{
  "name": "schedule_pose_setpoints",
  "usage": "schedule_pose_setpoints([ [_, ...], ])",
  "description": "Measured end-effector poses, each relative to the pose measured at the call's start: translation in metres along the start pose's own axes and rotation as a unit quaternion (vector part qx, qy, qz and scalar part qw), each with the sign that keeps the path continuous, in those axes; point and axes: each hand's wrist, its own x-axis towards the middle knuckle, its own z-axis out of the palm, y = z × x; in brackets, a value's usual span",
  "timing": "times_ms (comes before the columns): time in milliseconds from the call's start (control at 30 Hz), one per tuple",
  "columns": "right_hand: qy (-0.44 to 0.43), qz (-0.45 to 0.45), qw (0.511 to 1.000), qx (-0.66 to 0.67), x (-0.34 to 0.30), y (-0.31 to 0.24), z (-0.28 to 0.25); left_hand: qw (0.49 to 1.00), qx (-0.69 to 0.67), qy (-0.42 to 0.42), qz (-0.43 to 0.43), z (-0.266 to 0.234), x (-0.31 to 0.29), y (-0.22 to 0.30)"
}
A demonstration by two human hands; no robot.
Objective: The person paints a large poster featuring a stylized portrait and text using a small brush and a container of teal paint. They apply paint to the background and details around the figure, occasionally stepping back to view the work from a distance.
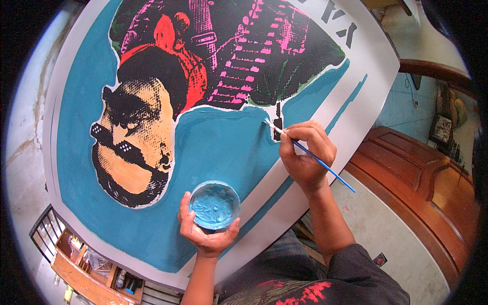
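Background: pale floor; a large white panel, broadly coated in teal, fills the centre of view. Paintbrush, blue handle, pale front end: tip at the border of teal and white, just beside a small black mark; exact contact cannot be told. Right hand: fingers narrowed, pinching the brush near its front. Left hand: curled around 1 round clear cup, held over the teal area; blue paint inside. Up and left: 1 painted figure, black-and-tan face, red cloth. Farther out: brown panelled woodwork at right; wooden drawer with assorted small items, lower left.
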Motion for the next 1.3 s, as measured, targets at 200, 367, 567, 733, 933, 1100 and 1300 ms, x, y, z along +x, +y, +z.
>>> schedule_pose_setpoints([
  [200,0.013,0.000,1.000,0.006,0.000,0.000,0.001,1.000,-0.010,0.004,-0.005,0.001,-0.001,-0.001],
  [367,0.015,0.000,1.000,0.016,-0.002,0.001,0.000,1.000,-0.001,0.003,0.000,0.000,0.000,0.000],
  [567,0.017,-0.001,1.000,0.018,-0.001,0.000,0.001,1.000,-0.006,0.009,0.005,0.001,0.000,-0.001],
  [733,-0.002,0.002,1.000,0.015,-0.001,-0.001,-0.003,1.000,-0.006,0.004,0.005,0.000,0.001,-0.001],
  [933,-0.018,0.010,0.999,0.025,-0.001,-0.003,-0.005,1.000,-0.024,0.009,-0.004,0.002,0.001,-0.001],
  [1100,0.021,0.062,0.980,0.190,-0.011,0.005,-0.014,1.000,-0.004,0.030,0.004,0.002,0.004,0.001],
  [1300,0.153,0.172,0.942,0.245,-0.029,-0.012,-0.035,0.999,0.011,0.034,0.037,0.004,0.006,0.003],
])
